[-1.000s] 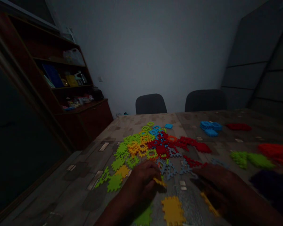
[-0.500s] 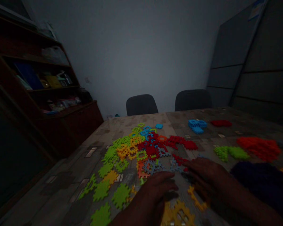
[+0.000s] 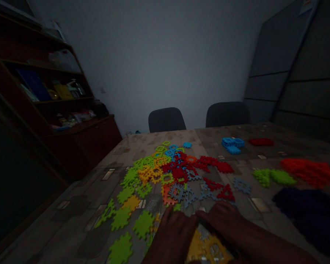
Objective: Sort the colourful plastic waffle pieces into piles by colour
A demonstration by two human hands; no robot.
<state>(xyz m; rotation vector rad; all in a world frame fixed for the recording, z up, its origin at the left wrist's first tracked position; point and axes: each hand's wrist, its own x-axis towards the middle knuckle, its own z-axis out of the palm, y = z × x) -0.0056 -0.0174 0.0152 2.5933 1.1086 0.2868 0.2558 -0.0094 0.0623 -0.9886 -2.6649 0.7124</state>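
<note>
At the bottom centre of the frame I see yellow toothed pieces point(image 3: 199, 246) on the counter point(image 3: 85, 198), between the left hand point(image 3: 176, 225) and the right hand point(image 3: 224, 218). Both are curled, knuckles up; their fingertips are hidden, so I cannot tell whether either pinches anything. I judge the pieces light, stiff, slightly springy and hardly fragile, perhaps a bit slick; I'd grip opposite toothed edges, avoiding the cut-outs.

Beyond the grip stood two dark, round-topped chairs point(image 3: 167, 120) and a flat grey wall point(image 3: 165, 55) (dimly lit); leftward, a reddish-brown wooden bookcase point(image 3: 100, 135).
</note>
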